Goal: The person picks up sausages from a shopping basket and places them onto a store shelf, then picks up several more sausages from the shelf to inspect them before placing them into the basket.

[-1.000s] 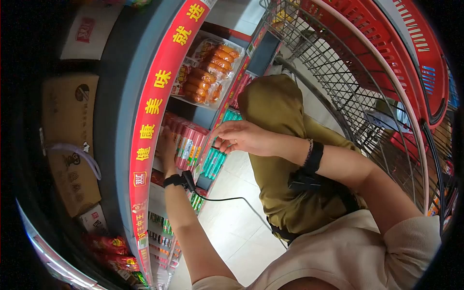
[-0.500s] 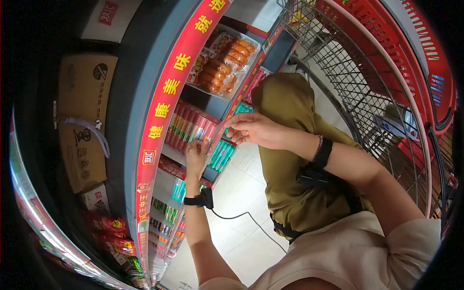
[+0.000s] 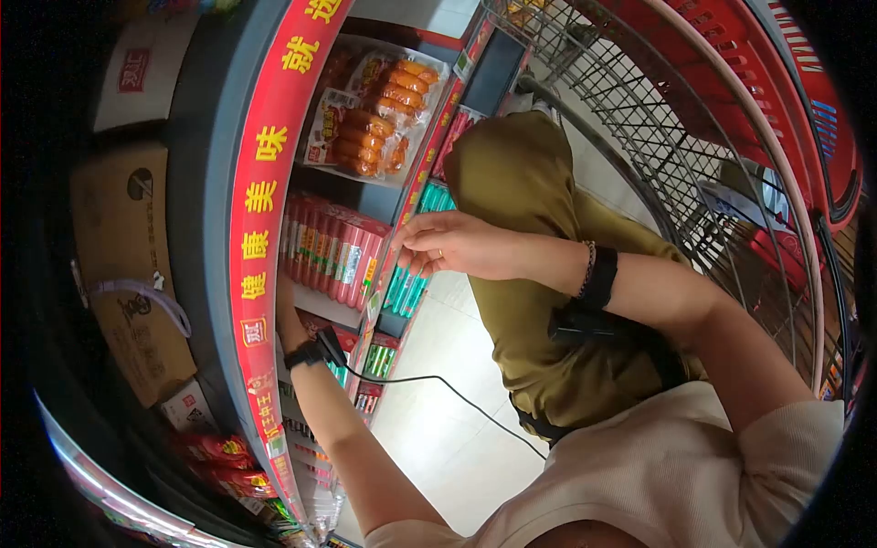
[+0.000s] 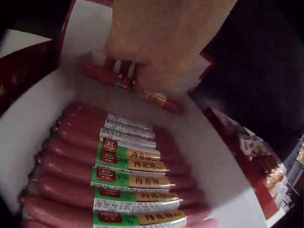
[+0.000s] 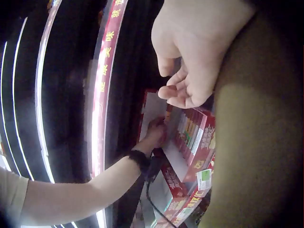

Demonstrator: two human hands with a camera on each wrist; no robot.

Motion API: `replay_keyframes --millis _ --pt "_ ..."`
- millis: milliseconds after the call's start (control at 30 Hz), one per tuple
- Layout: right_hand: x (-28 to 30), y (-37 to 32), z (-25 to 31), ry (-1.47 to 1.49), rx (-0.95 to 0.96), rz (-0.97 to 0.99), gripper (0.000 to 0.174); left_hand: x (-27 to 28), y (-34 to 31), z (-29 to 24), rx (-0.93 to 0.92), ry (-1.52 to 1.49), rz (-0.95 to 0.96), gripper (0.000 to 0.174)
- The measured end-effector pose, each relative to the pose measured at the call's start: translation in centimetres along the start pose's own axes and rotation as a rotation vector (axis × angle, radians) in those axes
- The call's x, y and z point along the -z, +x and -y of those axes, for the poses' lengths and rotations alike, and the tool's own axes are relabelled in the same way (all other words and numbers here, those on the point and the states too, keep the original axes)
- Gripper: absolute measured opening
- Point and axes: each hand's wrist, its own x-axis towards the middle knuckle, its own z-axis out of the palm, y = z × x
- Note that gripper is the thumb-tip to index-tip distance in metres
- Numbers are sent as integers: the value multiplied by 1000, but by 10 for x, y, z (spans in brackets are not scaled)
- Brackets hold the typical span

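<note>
Red-wrapped sausages (image 4: 69, 164) with green and yellow labels lie in a row inside a white-walled box (image 4: 232, 161). At the box's far end my left hand (image 4: 161, 40) reaches in and grips a single sausage (image 4: 100, 74) lying apart from the row. In the head view the red shelf strip hides most of that hand; the right wrist view shows the hand (image 5: 156, 132) inside the box. My right hand (image 3: 466, 245) hovers near the box's front edge, fingers loosely curled, holding nothing.
Packs of glazed sausages (image 3: 370, 128) lie on the shelf beside the box. Green-wrapped sticks (image 3: 405, 290) sit on a lower shelf. A wire shopping cart (image 3: 639, 155) with a red basket (image 3: 731, 73) stands at the right. A black cable (image 3: 438, 379) runs from my left wrist.
My left hand went from within the box to the front of the row, then back deep behind the red strip. My right hand stays nearly in place.
</note>
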Motion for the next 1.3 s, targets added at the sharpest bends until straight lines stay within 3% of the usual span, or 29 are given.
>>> replay_keyframes --millis 200,500,667,733,767,833,900,967,1033,1100,1133,1167,1200,1233,1300 --pt "3 4 6 4 -2 -13 15 -23 19 -51 116 219 -53 47" --pt "0 2 8 -79 17 -56 16 -12 -10 -82 117 172 -80 44" --pt "-10 -5 13 -67 103 -195 12 -9 -54 -142 9 21 -93 43" --pt "-35 -15 32 -163 219 -258 10 -8 -79 -172 -26 -181 -41 42" --pt "-59 -22 48 -229 302 -299 9 -12 -93 -182 -21 -469 82 44" --pt "-105 -40 83 -503 475 158 11 -26 -113 -204 -281 -404 -2 47" --pt "-150 -59 114 -878 374 645 15 -8 -133 -258 -351 -532 98 40" --pt "-198 -87 152 -1436 242 753 20 11 -126 -322 -427 -616 190 40" --pt "-233 -113 187 -1654 113 614 25 34 -110 -394 -520 -693 246 39" --pt "-246 -125 213 -1675 -57 503 25 57 -101 -462 -588 -772 323 39" --pt "-248 -135 231 -1847 -136 410 26 62 -104 -492 -764 -858 122 35" --pt "-248 -145 252 -2012 -220 308 26 67 -105 -516 -759 -1004 196 33" --pt "-246 -160 273 -2041 -257 175 29 92 -116 -546 -897 -892 -26 31" --pt "-238 -177 296 -2067 -294 43 32 92 -108 -570 -1009 -938 -32 29" --pt "-212 -205 339 -2081 -278 -175 31 91 -116 -603 -954 -1031 -55 34"
